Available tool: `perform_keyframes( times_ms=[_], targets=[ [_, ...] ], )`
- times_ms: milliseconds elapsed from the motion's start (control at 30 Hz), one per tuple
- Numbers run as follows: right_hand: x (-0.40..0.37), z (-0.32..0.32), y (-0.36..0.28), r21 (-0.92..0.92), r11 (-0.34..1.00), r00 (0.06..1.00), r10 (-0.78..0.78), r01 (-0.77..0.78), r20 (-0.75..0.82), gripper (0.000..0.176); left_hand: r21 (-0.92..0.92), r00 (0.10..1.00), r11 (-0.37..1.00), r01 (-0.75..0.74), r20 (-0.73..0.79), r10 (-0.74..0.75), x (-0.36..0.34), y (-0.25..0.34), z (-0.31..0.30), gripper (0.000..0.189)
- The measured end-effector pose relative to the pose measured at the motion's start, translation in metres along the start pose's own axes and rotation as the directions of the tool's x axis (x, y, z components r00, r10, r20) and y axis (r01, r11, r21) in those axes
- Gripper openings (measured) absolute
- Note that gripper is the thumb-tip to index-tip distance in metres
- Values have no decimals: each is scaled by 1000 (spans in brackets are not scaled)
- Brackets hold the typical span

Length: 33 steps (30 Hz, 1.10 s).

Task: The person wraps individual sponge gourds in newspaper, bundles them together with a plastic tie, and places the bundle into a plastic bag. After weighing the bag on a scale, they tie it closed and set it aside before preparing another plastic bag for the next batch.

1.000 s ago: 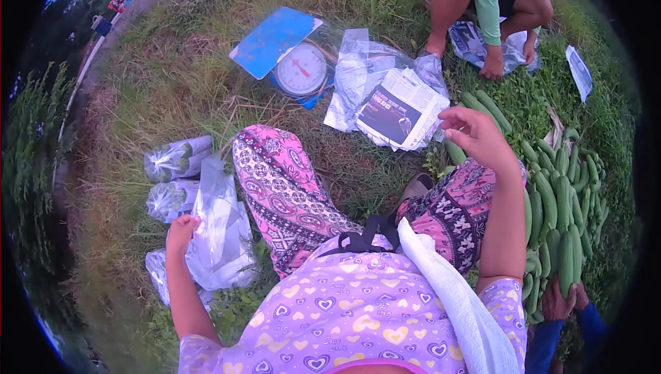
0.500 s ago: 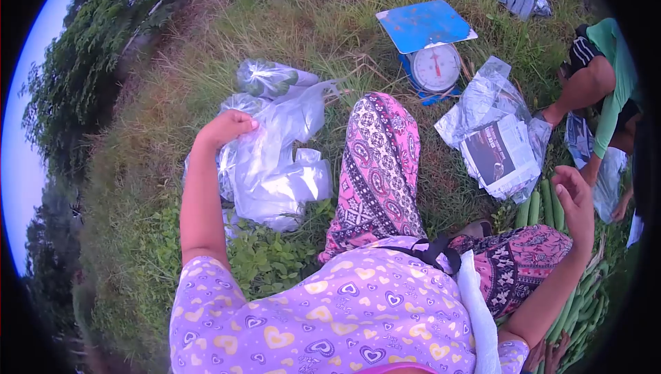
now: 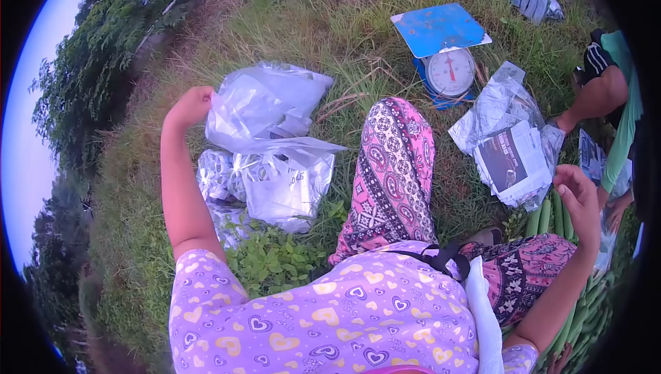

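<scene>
My left hand (image 3: 195,105) is pinched on the edge of a clear plastic bag (image 3: 265,102), which spreads out to its right. Below that bag lie more clear plastic bags (image 3: 289,185), one with dark handwriting, beside filled, knotted bags (image 3: 217,173). My right hand (image 3: 577,195) is raised with curled fingers near long green vegetables (image 3: 545,216); whether its fingertips hold anything is too small to tell. Newspaper sheets (image 3: 509,161) and a crumpled clear plastic (image 3: 506,102) lie up and left of this hand.
A scale (image 3: 451,71) with a blue top plate stands on the grass. Behind it lies a wrapped bundle (image 3: 536,1). Another person (image 3: 600,95) crouches at the right, hands low by a plastic bag. Further green vegetables (image 3: 585,319) are piled at the lower right.
My left hand has moved up and left, and the plastic bag at it has lifted and spread over the upper filled bags. The lower bags' handwriting now shows. The view has shifted slightly.
</scene>
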State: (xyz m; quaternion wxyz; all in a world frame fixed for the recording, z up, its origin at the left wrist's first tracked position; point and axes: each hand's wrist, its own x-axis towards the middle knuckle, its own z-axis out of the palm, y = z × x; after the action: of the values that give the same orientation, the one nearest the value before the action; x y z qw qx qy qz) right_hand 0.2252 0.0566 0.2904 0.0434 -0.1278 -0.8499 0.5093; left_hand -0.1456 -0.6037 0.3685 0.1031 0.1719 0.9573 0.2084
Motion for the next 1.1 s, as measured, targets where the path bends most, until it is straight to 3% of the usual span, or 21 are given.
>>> perform_keyframes(
  times_ms=[33,100,133,167,200,233,267,300,367,400,433,467,500,533,600,667,733,767,867,1000,1100],
  targets=[
    [3,0,0,-24,1000,1000,8,-7,30,29,582,965,805,115,127,-230,4,22,0,20],
    [6,-3,-11,-144,990,999,-5,11,41,29,180,940,968,172,263,-216,-5,78,-11,19],
    [6,-5,-14,-204,979,999,0,10,48,29,-169,968,985,30,251,14,-3,82,-26,20],
    [4,-7,-10,-147,988,999,-46,48,12,29,-498,962,861,-104,168,214,-6,81,-37,21],
    [3,-9,-6,-93,992,995,-93,91,-20,28,-515,984,853,-83,95,153,-10,99,-41,18],
    [2,-13,-1,-37,990,988,-140,138,-62,28,-65,982,998,20,191,-7,1,93,-41,18],
    [3,-17,-2,-33,991,990,-133,131,-37,28,402,963,911,88,201,-181,23,80,-43,18],
    [2,-22,-3,-38,992,993,-118,117,-18,28,782,933,613,112,130,-337,35,73,-48,18],
    [1,-31,2,-39,996,997,-77,77,6,27,822,973,536,191,-87,-214,33,86,-65,18],
    [1,-33,7,-41,995,996,-90,89,-24,28,584,990,804,109,-140,-32,33,85,-81,18],
    [1,-36,9,-36,994,993,-106,104,-58,28,323,971,946,-18,-221,93,24,124,-77,18],
    [2,-38,9,-31,991,987,-132,130,-88,28,-47,963,999,-27,-270,13,23,155,-78,17],
    [6,-39,8,-27,986,980,-164,162,-116,28,-250,943,957,-149,-328,61,28,175,-83,17],
    [12,-38,6,14,976,966,-213,217,-145,28,-512,915,812,-280,-398,65,30,206,-78,16],
    [26,-34,-7,37,964,960,-259,264,-109,30,-709,877,546,-447,-466,114,48,257,-76,18],
    [38,-27,-28,-9,943,941,-332,332,-68,32,-806,856,302,-509,-440,271,65,306,-65,16],
    [48,-11,-35,-64,919,920,-391,389,-29,37,-963,735,124,-240,-97,671,108,313,-91,26],
    [53,-2,-37,-69,914,916,-401,399,-23,40,-974,718,87,-211,-94,689,103,343,-76,25],
    [65,20,-29,-5,912,912,-411,411,-7,53,-873,767,12,-487,-421,485,75,427,1,16],
    [75,36,-18,154,903,916,-397,400,-52,69,-937,695,-44,-347,-288,658,96,456,40,17],
    [75,40,-19,416,822,918,-382,389,-104,74,-931,759,-72,-358,-335,558,94,472,72,16]
  ],
)
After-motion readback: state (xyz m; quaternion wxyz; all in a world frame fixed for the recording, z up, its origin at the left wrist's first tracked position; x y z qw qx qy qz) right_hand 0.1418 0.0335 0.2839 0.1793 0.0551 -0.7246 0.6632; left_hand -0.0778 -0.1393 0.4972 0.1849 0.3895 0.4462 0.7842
